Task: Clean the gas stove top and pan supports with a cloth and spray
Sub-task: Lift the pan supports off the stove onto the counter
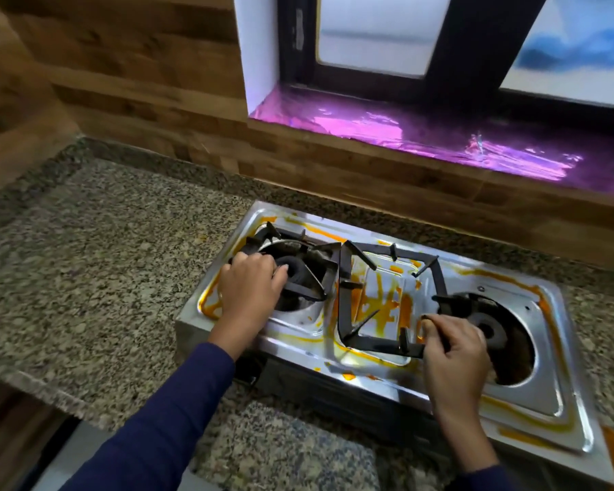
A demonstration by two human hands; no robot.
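From the head view, your left hand (pixel 252 288) curls its fingers over the black square metal pan support on the left burner (pixel 330 278). Your right hand (pixel 454 359) pinches the near right corner of the second black pan support (pixel 380 347), which lies shifted onto the middle of the stainless-steel two-burner gas stove (pixel 546 384).

Both supports look tilted. If you lift them together, a prong may hook the other frame or scrape the steel top. The orange-yellow greasy smears (pixel 387 306) run right under your grip, and a slick bar could slip from your fingers and drop onto a burner.

The supports' inner edges sit just beside each other, perhaps touching, so each blocks the other. The speckled granite counter (pixel 103 260) lies to the left, and the purple foil-lined window sill (pixel 404 136) is behind. No cloth or spray shows.
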